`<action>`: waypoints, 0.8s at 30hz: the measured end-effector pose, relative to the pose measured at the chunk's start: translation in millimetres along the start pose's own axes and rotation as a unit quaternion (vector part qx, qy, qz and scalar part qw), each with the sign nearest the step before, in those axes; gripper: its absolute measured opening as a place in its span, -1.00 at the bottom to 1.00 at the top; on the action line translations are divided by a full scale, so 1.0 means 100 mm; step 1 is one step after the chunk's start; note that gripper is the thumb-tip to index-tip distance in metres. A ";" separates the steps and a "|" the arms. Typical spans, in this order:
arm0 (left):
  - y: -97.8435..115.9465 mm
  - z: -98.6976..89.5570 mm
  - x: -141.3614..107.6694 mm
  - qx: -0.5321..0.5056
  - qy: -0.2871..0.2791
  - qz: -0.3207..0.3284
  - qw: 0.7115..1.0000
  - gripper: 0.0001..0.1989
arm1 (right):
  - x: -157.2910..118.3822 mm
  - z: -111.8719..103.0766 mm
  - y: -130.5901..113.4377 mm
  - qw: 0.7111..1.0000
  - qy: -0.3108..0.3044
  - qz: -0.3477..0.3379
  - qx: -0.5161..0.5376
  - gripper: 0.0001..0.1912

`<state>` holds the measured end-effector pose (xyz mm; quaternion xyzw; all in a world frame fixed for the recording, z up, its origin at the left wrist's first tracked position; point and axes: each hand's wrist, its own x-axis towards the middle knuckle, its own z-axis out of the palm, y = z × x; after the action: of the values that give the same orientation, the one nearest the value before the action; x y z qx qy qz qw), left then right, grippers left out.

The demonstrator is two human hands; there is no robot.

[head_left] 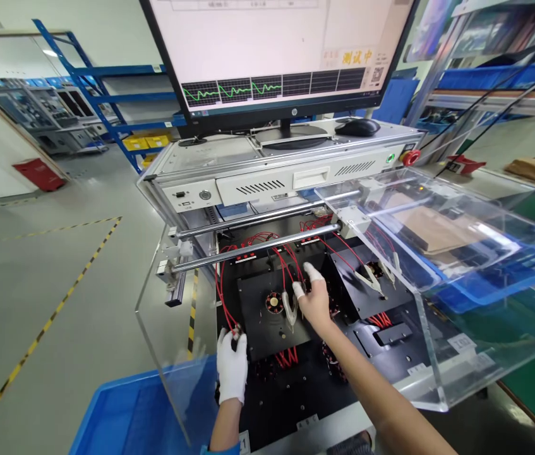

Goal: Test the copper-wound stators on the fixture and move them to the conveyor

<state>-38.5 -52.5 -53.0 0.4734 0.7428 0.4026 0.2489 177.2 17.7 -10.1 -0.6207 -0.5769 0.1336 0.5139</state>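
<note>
My left hand (232,366), in a white glove, is at the left edge of the black test fixture (300,392). Its fingers close around the lower end of a pair of red test leads (222,294). My right hand (315,302), with white covers on thumb and index finger, reaches over the fixture's middle. Those two fingertips are apart, close to more red leads. Just left of it, a pale test clip (290,311) lies beside a small round stator (274,303) on a raised black plate. My right hand partly hides another round part.
A clear hinged-looking cover (475,253) extends on the right, above more pale clips (369,279). Two metal rails (258,243) cross behind my hands. The monitor (286,57) shows green waveforms. A blue bin (120,411) stands lower left; a red emergency-stop button (410,157) is at right.
</note>
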 end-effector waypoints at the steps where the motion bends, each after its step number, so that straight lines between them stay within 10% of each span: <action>1: -0.01 -0.01 -0.01 -0.017 -0.021 0.003 1.000 -0.71 | -0.05 -0.01 -0.09 0.995 -0.054 -0.081 -0.022 -0.59; 7: 0.42 -0.20 -0.11 -0.321 -0.127 -0.055 0.937 -0.63 | -0.13 0.12 -0.47 0.877 -0.313 -0.343 -0.124 -0.73; 14: 0.58 -0.01 0.26 -0.532 0.031 -0.118 0.838 -0.63 | -0.13 0.23 -0.41 0.876 -0.322 -0.343 -0.109 -0.79; 24: 0.64 0.00 0.27 -0.525 0.016 -0.108 0.844 -0.66 | -0.13 0.23 -0.44 0.864 -0.310 -0.367 -0.148 -0.85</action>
<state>-17.9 -13.0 0.6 0.1818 0.4704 0.7105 0.4908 130.4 9.3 8.7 -0.3597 -0.9056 0.0334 0.2225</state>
